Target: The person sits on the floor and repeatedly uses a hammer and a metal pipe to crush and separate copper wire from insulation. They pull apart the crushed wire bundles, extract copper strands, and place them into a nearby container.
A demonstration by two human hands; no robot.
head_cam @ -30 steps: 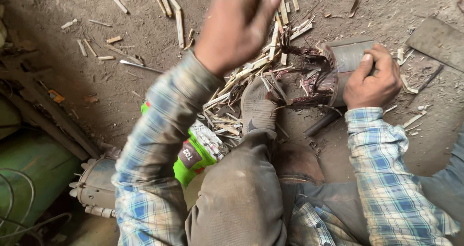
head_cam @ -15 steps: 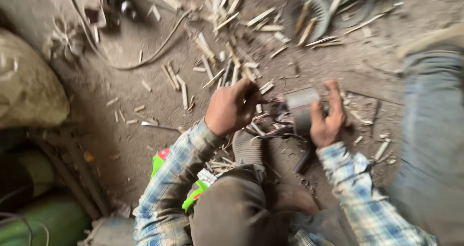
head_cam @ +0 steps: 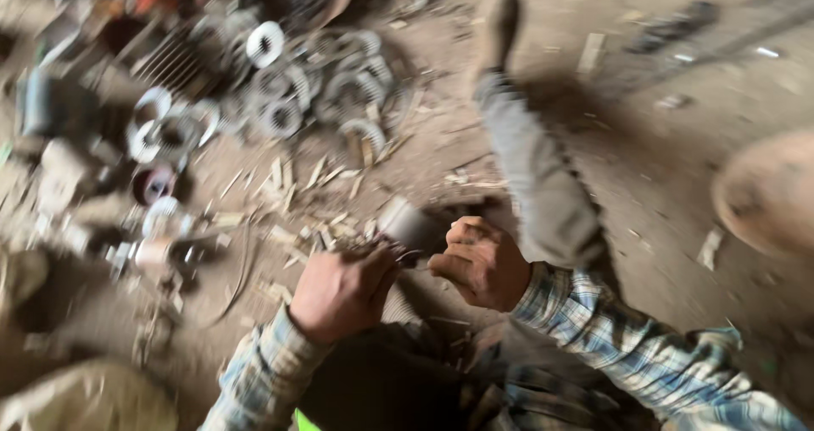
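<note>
we've got both the left hand (head_cam: pixel 339 294) and right hand (head_cam: pixel 481 263) clamped tight on this grey metal cylinder (head_cam: pixel 409 223), could slip and nick our fingers

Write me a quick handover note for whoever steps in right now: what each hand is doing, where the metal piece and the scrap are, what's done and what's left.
Left hand: closed on the near end of the grey metal cylinder, low over the dirt floor.
Right hand: curled against the cylinder from the other side; the picture is too blurred to show a tool.
Around: thin wood slivers lie scattered just beyond the hands; a heap of round metal motor parts sits further off to the left. The person's trouser leg stretches out past the hands.
Done: cannot tell from this blurred view.
Left: the cylinder is still in hand, not set down.
</note>
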